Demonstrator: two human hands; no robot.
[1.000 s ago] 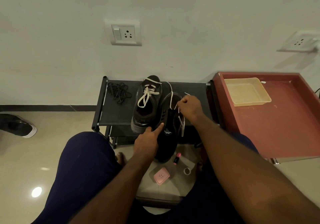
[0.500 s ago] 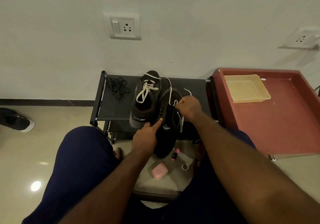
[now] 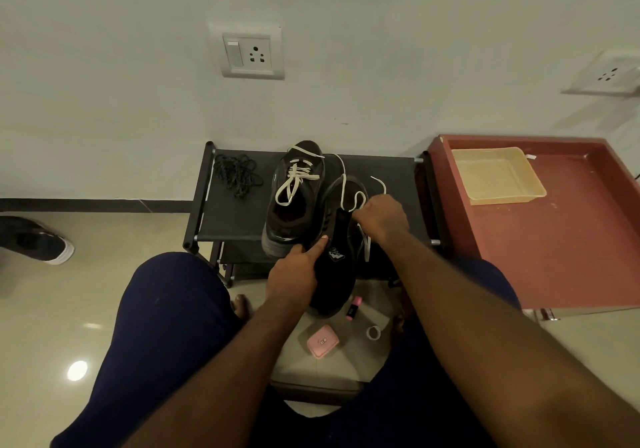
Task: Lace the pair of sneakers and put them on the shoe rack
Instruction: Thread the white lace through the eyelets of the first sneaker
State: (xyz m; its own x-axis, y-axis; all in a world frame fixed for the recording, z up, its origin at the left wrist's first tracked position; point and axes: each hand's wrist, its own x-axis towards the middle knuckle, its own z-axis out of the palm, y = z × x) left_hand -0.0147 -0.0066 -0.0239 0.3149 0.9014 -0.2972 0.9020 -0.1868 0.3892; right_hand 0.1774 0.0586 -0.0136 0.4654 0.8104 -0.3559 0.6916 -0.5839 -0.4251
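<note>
A black sneaker (image 3: 294,201) threaded with a white lace stands on the top shelf of the black shoe rack (image 3: 228,219). Just to its right I hold the second black sneaker (image 3: 334,274) tilted, its toe over the rack and its heel toward me. My left hand (image 3: 294,271) grips this sneaker's side, index finger stretched along the upper. My right hand (image 3: 379,219) pinches its white lace (image 3: 346,188) near the eyelets; the lace loops loosely and one end hangs down beside my wrist.
A bundle of black laces (image 3: 237,174) lies on the rack's left part. A red table (image 3: 561,239) with a yellow tray (image 3: 497,175) stands to the right. A pink case (image 3: 322,341), pink marker (image 3: 354,307) and small ring (image 3: 373,332) lie below. Another shoe (image 3: 41,241) is at left.
The camera view has shifted slightly. My right hand has drawn the white lace to the right, away from the eyelets, and a loop has formed. My left hand keeps its grip.
</note>
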